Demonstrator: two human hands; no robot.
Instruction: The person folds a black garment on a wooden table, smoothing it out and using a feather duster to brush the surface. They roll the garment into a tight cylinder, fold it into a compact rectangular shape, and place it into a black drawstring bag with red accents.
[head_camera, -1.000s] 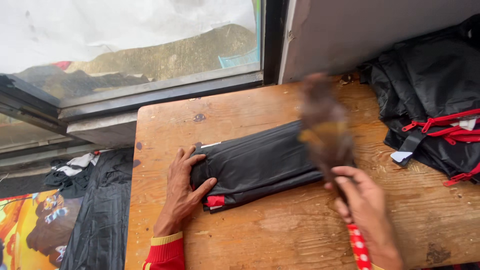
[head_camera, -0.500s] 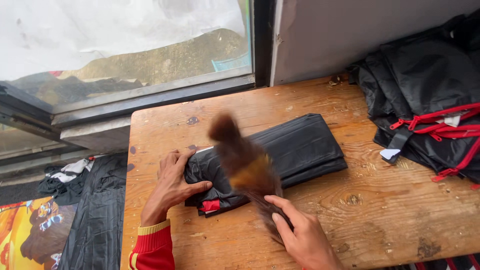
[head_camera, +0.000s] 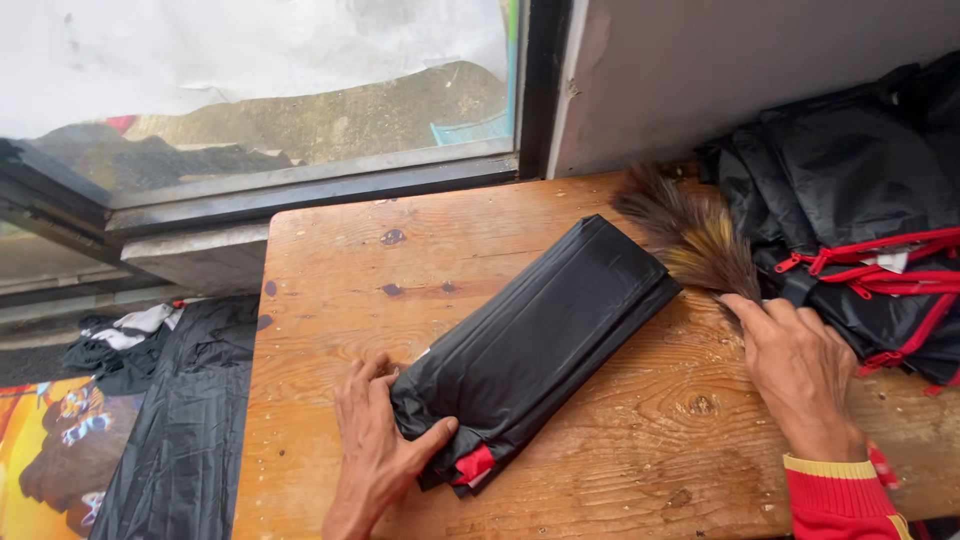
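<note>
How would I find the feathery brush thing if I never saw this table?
Look at the wooden table under the window. Go to its far right side, between the flat black folded bag and the black pile with red straps. The right hand holds the brush: the only fluffy brown thing there.

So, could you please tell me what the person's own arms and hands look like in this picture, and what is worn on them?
Both hands are bare: no gloves, rings or watch show. The right hand comes out of a red sleeve with a yellow band at the cuff. The left hand is seen only to the wrist, where the picture's edge cuts it off, so no sleeve shows on that side. No markings appear on either hand.
</note>
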